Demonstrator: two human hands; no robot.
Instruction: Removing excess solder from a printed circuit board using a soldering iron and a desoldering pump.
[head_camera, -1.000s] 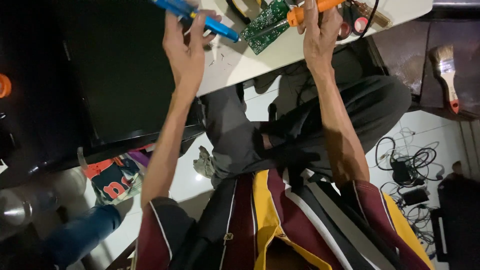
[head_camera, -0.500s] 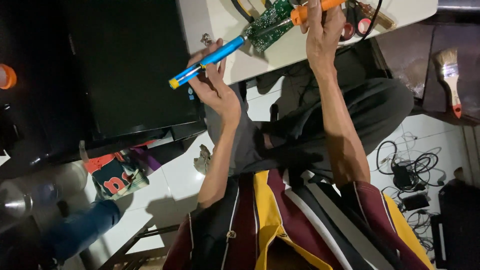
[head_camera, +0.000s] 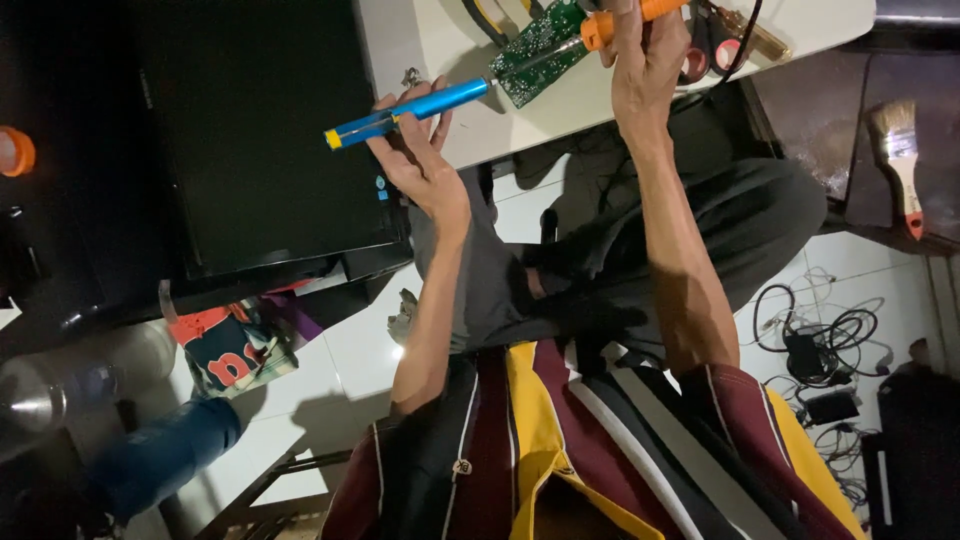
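the blue desoldering pump (head_camera: 410, 108) is pinched in the left hand (head_camera: 420, 165), just off the green circuit board (head_camera: 540, 42) on the white table (head_camera: 600, 90). the orange-handled iron (head_camera: 620, 20) is gripped by the right hand (head_camera: 650, 70), tip at the board. the pump's nozzle is best kept near the heated joint. its long axis runs nearly level, nozzle towards the board, yellow end away.

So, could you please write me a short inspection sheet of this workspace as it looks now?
Surface: white table, partly in shadow.
Job's things: green circuit board; blue tube tool; orange-handled iron with its tip at the board.
Clutter: pliers, paintbrush, orange cap.
Hands: left hand holds the blue tool; right hand grips the iron.
Cables: tangled black leads on the floor.
Surroundings: black monitor, white tiled floor.
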